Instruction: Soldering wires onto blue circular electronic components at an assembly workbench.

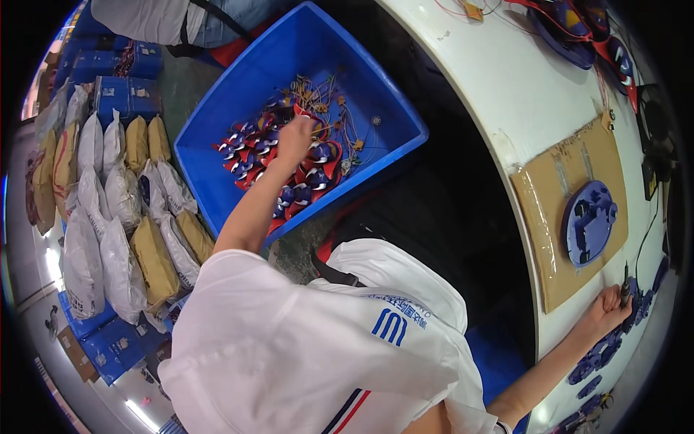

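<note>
My left hand [295, 139] reaches into a big blue bin [217, 98] among many red, purple and white molded parts [253, 155]. Its fingers are curled together at the pile, beside a tangle of thin wires [312, 95] with small yellowish pieces. What they pinch is too small to make out. Over at the right, above the white table [477, 69], my right hand [606, 311] is closed around a slim dark tool [625, 284] with a thin tip. Near that hand, a purple oval shell [589, 223] lies on a flat cardboard sheet [553, 239], its hollow side up.
Several purple parts [603, 351] lie along the table's right side. More red and purple pieces [571, 32] with wires sit at its far end. White and brown sacks [105, 253] are stacked left of the bin. Another person [155, 18] is beyond the bin.
</note>
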Demonstrator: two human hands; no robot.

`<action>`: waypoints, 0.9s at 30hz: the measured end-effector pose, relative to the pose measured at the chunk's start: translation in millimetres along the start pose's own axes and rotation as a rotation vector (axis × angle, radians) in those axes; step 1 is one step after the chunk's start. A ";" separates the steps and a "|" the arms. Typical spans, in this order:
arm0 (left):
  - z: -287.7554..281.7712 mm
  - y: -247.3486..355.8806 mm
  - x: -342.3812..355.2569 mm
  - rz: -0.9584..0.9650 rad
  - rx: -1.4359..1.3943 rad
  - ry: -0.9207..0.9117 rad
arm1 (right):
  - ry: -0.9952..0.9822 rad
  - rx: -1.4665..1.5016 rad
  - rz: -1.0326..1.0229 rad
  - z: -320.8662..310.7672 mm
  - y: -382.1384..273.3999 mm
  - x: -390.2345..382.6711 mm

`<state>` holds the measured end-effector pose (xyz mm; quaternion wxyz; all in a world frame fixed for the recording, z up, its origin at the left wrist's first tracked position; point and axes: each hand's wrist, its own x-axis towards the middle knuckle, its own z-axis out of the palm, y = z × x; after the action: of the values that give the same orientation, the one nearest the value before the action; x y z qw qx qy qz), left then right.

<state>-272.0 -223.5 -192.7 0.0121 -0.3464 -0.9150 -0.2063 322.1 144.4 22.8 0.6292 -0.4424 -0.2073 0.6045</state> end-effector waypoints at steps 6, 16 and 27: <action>56.9 23.1 -28.4 0.280 0.614 -0.508 | -0.197 0.102 0.024 -24.8 -15.1 18.4; -0.1 73.2 21.6 -0.052 0.669 -0.988 | -0.300 0.155 -0.164 14.2 9.6 -35.4; -232.5 92.0 69.6 -0.280 -1.053 -0.472 | -0.030 0.095 -0.100 68.9 -5.2 -75.5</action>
<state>-294.1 -207.4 65.4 -0.3927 -0.2183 -0.7043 -0.5497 256.5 94.8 83.7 0.6757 -0.3919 -0.2094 0.5882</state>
